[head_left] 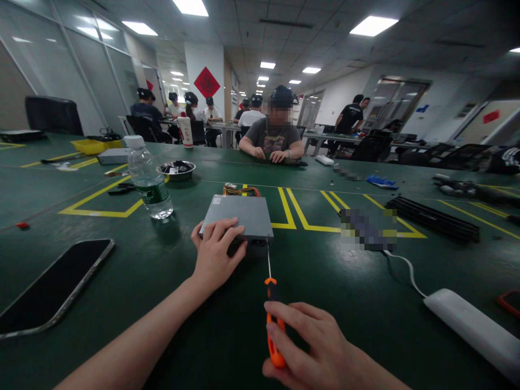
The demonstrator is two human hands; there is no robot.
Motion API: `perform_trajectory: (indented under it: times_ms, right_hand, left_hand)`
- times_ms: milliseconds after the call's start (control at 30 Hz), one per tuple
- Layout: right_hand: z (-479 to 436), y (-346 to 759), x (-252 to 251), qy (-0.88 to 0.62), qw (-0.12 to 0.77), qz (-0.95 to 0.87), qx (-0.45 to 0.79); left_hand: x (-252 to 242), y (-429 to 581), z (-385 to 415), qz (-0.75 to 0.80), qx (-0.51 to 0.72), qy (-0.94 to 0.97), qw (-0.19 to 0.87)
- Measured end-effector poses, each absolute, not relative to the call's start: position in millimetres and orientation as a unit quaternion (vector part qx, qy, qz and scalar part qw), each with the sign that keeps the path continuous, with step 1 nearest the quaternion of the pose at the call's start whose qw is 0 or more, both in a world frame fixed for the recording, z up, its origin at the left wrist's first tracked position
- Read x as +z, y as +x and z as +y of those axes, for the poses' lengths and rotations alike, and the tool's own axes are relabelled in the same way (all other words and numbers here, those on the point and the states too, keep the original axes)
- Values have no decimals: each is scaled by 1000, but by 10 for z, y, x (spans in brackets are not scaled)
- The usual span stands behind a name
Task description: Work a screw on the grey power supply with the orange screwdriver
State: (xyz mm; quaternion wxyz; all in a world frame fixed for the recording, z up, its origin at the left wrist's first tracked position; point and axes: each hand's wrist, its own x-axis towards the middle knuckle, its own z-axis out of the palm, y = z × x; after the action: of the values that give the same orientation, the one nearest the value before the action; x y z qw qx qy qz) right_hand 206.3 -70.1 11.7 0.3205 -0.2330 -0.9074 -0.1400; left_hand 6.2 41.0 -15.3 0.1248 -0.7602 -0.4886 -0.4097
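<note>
A grey metal power supply unit (244, 211) lies on the green table in front of me, with a bundle of coloured wires (244, 190) at its far side. My left hand (219, 252) grips its near left part, fingers on the top and thumb at the near face. In my right hand (309, 344) is an orange and black screwdriver (276, 341), held by its handle between thumb and fingers. The screwdriver's tip meets the near face of the unit close to its right corner. Any screw there is too small to make out.
A water bottle (152, 187) and a metal bowl (177, 170) stand left of the unit. A phone (57, 284) lies at the near left. On the right are a white power bank (471, 330) with a cable and a black slotted bar (433, 218). A person (276, 135) sits opposite.
</note>
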Motion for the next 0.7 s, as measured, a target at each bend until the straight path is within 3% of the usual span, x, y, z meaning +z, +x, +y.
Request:
perform_trajectory:
  times_ms: [133, 333, 700]
  right_hand:
    - [-671, 2051, 86, -228, 353, -894, -154]
    - [-755, 2026, 145, -264, 304, -890, -214]
    - [-1066, 1760, 228, -460, 255, -808, -266]
  left_hand:
    - [-150, 63, 409, -490, -409, -761, 120]
    - [-107, 71, 365, -495, -401, -762, 115]
    - [-48, 51, 348, -466, -390, -786, 114]
